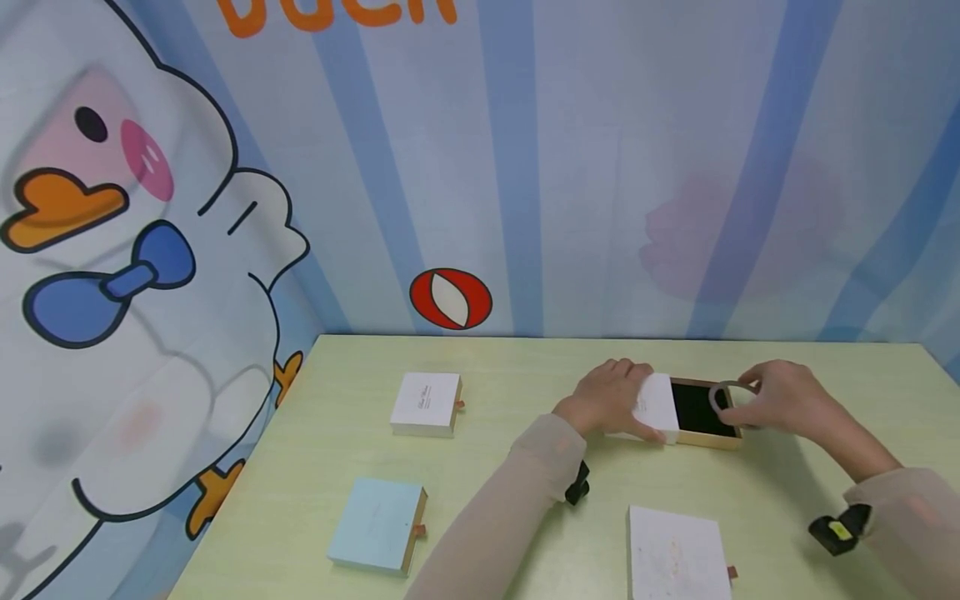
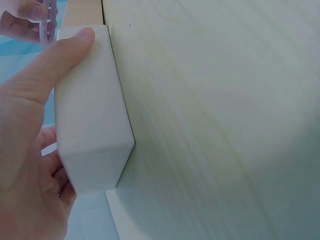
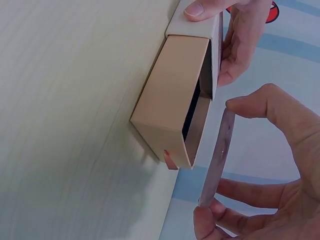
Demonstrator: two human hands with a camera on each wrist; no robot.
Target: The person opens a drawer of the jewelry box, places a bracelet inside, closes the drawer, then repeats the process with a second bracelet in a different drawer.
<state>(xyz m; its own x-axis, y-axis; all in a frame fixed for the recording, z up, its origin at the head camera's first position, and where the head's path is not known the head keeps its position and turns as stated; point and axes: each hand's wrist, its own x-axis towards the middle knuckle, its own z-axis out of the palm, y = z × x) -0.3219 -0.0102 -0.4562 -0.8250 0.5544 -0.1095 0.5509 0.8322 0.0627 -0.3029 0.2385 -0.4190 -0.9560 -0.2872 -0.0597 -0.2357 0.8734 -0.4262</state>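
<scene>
A white drawer box (image 1: 656,404) lies at the table's right rear, its tan drawer (image 3: 167,90) slid partway out to the right, with a black lining (image 1: 693,407) inside. My left hand (image 1: 611,398) grips the white sleeve, thumb along the near side and fingers across the far side, as the left wrist view shows. Between thumb and fingertips, my right hand (image 1: 787,400) pinches a pale greyish-lilac bangle (image 3: 218,155) by its rim. The bangle stands tilted over the drawer's right end in the head view. A small copper ribbon tab (image 3: 170,160) hangs from the drawer's end.
Other drawer boxes lie on the pale table (image 1: 517,367): a small white one (image 1: 426,404) at the left rear, a light blue one (image 1: 377,523) at the left front, a larger white one (image 1: 675,554) at the right front. A cartoon-printed wall (image 1: 577,208) rises behind.
</scene>
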